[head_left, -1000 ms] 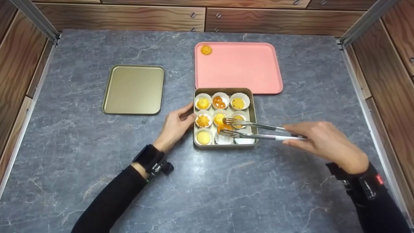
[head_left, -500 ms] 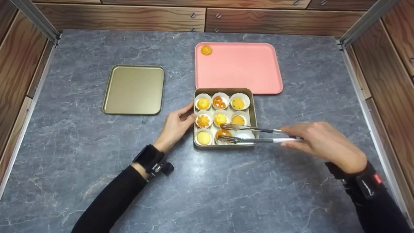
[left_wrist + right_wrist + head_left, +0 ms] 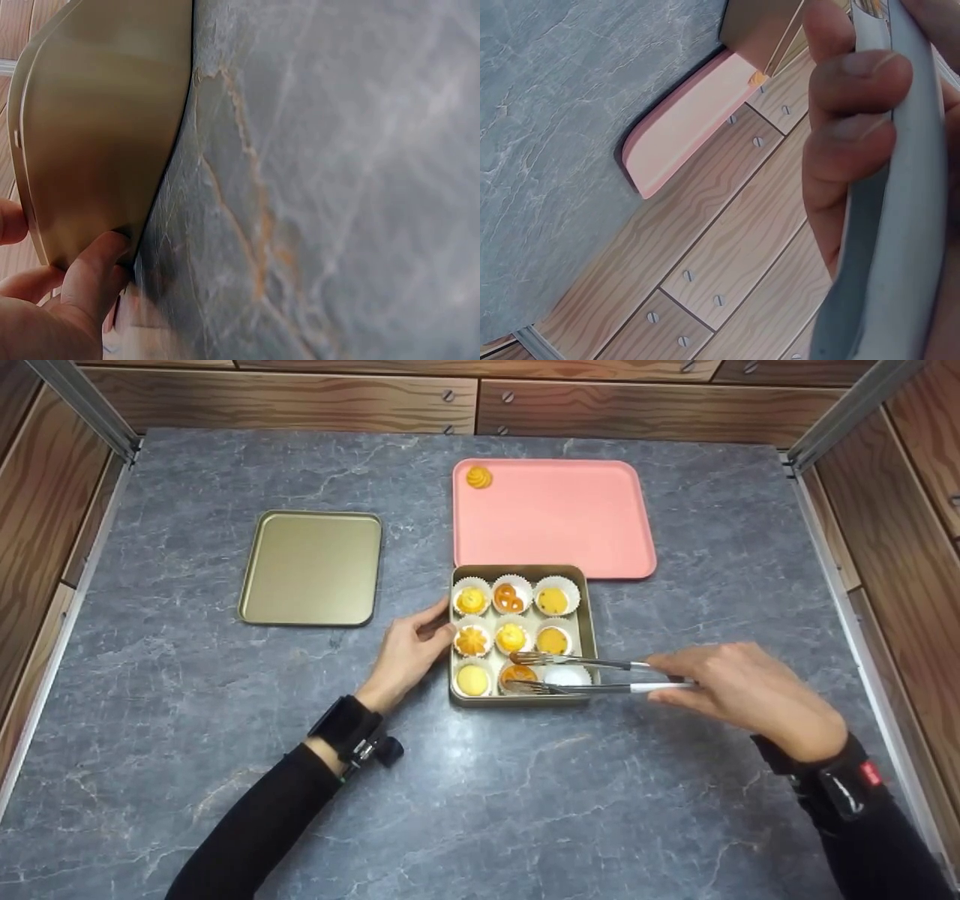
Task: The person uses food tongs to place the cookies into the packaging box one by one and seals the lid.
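In the head view, my left hand (image 3: pixel 407 654) rests against the left side of an uncovered gold tin (image 3: pixel 525 701). The left wrist view shows its fingers touching the tin's outer wall (image 3: pixel 112 135). My right hand (image 3: pixel 754 690) holds metal tongs (image 3: pixel 619 688) with fork-like ends; in the right wrist view its fingers curl round the tongs' handle (image 3: pixel 911 187). The tongs' ends stand apart on either side of a brown pretzel-shaped biscuit (image 3: pixel 519 673) in the front middle paper cup. Other small biscuits sit in white paper cups; the front right cup (image 3: pixel 568 676) shows only white.
Behind the tin lies a pink tray (image 3: pixel 555 517), close against its back edge. A swirled biscuit (image 3: pixel 478 477) sits in the tray's far left corner. To the left is a flat gold lid (image 3: pixel 311 568) on the grey marbled table (image 3: pixel 420 810). Wood-patterned panels (image 3: pixel 285 401) border the table.
The pretzel-shaped biscuit has gone down into the front middle cup. The tongs' ends have spread and shifted slightly toward the tin's front. My left hand has stayed in place.
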`<state>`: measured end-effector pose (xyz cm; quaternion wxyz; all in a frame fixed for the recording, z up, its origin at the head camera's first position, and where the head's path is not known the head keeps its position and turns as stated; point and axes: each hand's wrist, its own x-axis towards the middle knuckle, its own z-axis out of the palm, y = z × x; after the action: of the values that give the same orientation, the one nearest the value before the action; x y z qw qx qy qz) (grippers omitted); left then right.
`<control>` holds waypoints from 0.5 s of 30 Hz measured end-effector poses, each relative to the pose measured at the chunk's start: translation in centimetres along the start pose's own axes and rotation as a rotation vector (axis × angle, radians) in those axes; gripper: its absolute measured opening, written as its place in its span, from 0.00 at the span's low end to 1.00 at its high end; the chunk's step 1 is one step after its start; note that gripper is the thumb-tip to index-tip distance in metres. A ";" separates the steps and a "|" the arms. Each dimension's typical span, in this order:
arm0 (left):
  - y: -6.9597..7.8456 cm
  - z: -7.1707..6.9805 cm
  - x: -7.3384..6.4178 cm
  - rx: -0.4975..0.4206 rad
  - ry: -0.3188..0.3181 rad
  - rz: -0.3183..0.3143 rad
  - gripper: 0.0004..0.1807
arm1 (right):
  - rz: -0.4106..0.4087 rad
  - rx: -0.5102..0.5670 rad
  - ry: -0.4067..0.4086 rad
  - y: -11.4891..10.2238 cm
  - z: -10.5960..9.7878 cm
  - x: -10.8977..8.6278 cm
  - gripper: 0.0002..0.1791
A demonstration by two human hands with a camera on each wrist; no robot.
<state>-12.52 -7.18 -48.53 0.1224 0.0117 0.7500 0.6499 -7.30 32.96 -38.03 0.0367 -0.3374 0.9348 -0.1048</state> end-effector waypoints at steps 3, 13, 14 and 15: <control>0.0 0.0 0.0 -0.007 0.002 -0.008 0.31 | -0.014 -0.010 0.008 -0.1 0.0 0.1 0.21; 0.1 0.0 0.0 0.000 -0.005 -0.019 0.31 | 0.004 0.005 -0.016 0.1 0.5 0.2 0.22; 0.1 0.0 0.0 0.003 -0.005 -0.020 0.31 | 0.007 0.011 -0.018 0.1 0.5 0.2 0.23; 0.2 0.0 0.0 0.004 -0.004 -0.022 0.31 | 0.006 0.015 -0.013 0.2 0.6 0.2 0.23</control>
<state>-12.51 -7.18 -48.37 0.1312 0.0049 0.7510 0.6471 -7.49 32.85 -38.64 0.0455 -0.3348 0.9348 -0.1096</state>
